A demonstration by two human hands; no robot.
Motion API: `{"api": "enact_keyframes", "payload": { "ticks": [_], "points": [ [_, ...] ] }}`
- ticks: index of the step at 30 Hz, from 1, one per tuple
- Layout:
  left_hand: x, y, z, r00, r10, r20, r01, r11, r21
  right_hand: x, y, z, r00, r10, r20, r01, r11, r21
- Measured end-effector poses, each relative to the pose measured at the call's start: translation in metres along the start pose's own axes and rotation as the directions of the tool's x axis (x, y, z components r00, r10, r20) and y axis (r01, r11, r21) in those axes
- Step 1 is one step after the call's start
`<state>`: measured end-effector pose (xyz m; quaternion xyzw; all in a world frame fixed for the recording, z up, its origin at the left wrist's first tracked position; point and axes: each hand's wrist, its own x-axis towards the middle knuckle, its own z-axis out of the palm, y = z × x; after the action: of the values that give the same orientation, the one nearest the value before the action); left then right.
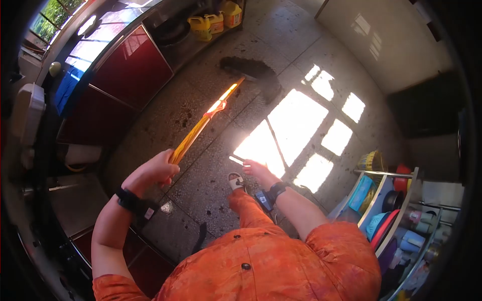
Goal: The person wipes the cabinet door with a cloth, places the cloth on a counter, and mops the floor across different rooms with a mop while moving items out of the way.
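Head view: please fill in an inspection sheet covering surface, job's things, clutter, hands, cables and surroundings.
Surface: speckled floor, with dark specks and bright sunlit patches.
Job's things: broom, orange-yellow handle slanting away from the person, dark head at floor level.
Clutter: yellow jugs at the far left; rack of mixed kitchenware at right.
Hands: left hand grips the broom handle; right hand is off the broom, its grip unclear.
Cables: nothing seen for certain.
Surroundings: red cabinets along the left; window at upper left.
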<state>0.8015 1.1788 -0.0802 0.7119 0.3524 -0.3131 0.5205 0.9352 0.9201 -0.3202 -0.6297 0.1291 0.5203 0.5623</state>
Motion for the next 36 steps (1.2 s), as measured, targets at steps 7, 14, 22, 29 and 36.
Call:
{"api": "enact_keyframes", "payload": {
  "ticks": [7,14,22,29,36],
  "points": [
    [0.190,0.120,0.000,0.947,0.287,-0.142,-0.294,0.955,-0.033,-0.054,-0.036,-0.070,0.956,-0.152,-0.252,0.173,0.983,0.063],
    [0.073,0.022,0.000,0.971,0.225,-0.079,-0.235,0.959,-0.157,-0.031,-0.028,-0.014,0.997,-0.039,0.071,0.043,0.998,-0.046],
    [-0.137,-0.145,-0.012,0.999,-0.032,-0.003,0.031,0.987,-0.157,0.036,0.007,0.196,0.956,0.137,0.260,-0.187,0.966,0.180],
    [-0.296,-0.288,-0.013,0.929,-0.317,-0.191,0.173,0.829,-0.532,0.012,0.147,0.381,0.783,0.555,0.280,-0.613,0.764,0.201],
    [-0.392,-0.292,0.035,0.665,-0.549,-0.507,0.562,0.814,-0.145,-0.075,0.206,0.493,0.692,0.635,0.343,-0.507,0.766,-0.395]
  ]
}}
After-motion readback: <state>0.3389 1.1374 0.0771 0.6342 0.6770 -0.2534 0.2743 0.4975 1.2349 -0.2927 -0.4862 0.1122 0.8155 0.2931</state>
